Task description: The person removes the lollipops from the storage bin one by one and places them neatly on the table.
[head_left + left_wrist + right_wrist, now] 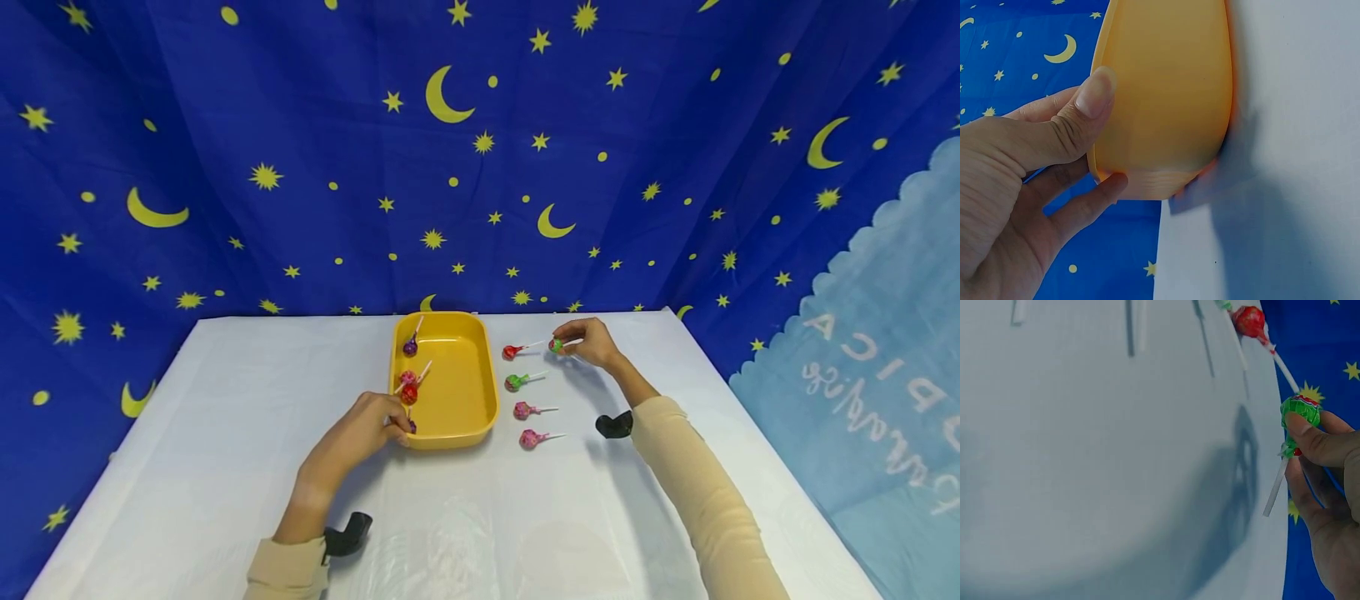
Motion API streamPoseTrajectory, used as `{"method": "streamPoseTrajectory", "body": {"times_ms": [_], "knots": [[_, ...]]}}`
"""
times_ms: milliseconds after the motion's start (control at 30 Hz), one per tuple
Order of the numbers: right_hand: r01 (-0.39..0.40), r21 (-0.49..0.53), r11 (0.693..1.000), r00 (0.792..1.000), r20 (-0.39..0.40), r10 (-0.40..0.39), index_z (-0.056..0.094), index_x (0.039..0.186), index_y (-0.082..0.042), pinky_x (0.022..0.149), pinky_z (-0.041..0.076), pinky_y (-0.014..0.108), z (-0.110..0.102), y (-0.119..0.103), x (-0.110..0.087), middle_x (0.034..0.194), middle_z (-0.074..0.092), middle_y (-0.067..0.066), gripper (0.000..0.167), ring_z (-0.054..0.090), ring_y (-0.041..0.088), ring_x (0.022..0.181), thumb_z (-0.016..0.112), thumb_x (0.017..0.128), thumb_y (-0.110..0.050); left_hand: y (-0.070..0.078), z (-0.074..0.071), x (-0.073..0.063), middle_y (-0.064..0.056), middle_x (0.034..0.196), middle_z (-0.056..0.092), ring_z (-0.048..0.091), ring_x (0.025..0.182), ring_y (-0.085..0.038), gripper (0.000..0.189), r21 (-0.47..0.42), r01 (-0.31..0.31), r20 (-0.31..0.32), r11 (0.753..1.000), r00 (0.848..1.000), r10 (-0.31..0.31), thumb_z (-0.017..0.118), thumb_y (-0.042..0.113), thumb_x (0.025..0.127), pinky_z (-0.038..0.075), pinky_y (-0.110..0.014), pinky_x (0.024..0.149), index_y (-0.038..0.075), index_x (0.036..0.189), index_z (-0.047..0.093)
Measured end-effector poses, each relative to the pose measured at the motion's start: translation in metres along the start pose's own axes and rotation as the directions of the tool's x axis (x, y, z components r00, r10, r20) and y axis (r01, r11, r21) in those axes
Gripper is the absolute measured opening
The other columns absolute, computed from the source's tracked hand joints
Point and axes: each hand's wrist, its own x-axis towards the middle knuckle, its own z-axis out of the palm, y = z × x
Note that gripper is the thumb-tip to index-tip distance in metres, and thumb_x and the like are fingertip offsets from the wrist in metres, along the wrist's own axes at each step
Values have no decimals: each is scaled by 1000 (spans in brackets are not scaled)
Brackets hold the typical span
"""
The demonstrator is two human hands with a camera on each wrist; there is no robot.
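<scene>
My right hand (588,342) pinches a green-wrapped lollipop (1300,412) by its candy head, thumb on the near side and the white stick pointing down in the right wrist view. My left hand (369,423) grips the near-left corner of a yellow tray (450,440), the thumb over its rim in the left wrist view. Inside the tray's left side lie a purple lollipop (410,347), a pink lollipop (407,377) and a red lollipop (408,394). Another purple lollipop (412,427) is partly hidden beside my left fingertips.
Right of the tray, a column of lollipops lies on the white table (187,467): red (510,352), green (513,382), reddish pink (522,410) and pink (530,439), sticks pointing right. A blue star-and-moon curtain (360,142) hangs behind the table.
</scene>
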Motion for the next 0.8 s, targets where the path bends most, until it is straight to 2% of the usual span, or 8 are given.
{"method": "streamPoseTrajectory", "body": {"times_ms": [167, 367, 633, 800], "knots": [[-34, -9, 999, 999, -7, 34, 69, 105, 10, 72, 50, 14, -2, 6, -5, 103, 70, 27, 32, 67, 39, 96, 76, 74, 12, 1, 0, 0, 1, 78, 70, 63, 75, -10, 9, 1, 6, 1, 1000, 1000, -6, 77, -2, 76, 55, -24, 69, 7, 76, 76], [-19, -17, 1000, 1000, -15, 18, 69, 102, 13, 71, 50, 14, -3, 14, -11, 100, 69, 29, 30, 68, 40, 93, 75, 73, 14, 1, 0, 1, 1, 78, 70, 63, 74, -10, 9, 0, 9, 3, 1000, 1000, -9, 77, -3, 76, 55, -23, 68, 7, 76, 75], [-36, -58, 998, 999, -7, 35, 70, 100, 10, 70, 51, 16, 1, 24, -13, 98, 71, 25, 28, 69, 25, 86, 76, 73, 13, 2, 1, 0, 1, 78, 71, 64, 75, -11, 9, 5, 3, -4, 1000, 1000, -3, 78, -2, 76, 55, -24, 69, 6, 76, 75], [-43, -72, 997, 999, -3, 43, 70, 101, 9, 72, 51, 18, 2, 25, -13, 98, 71, 25, 28, 68, 30, 89, 76, 74, 12, 1, 0, 0, 1, 77, 70, 63, 74, -11, 8, 4, -6, -8, 1000, 1000, 6, 78, -1, 76, 55, -24, 69, 6, 75, 75]]}}
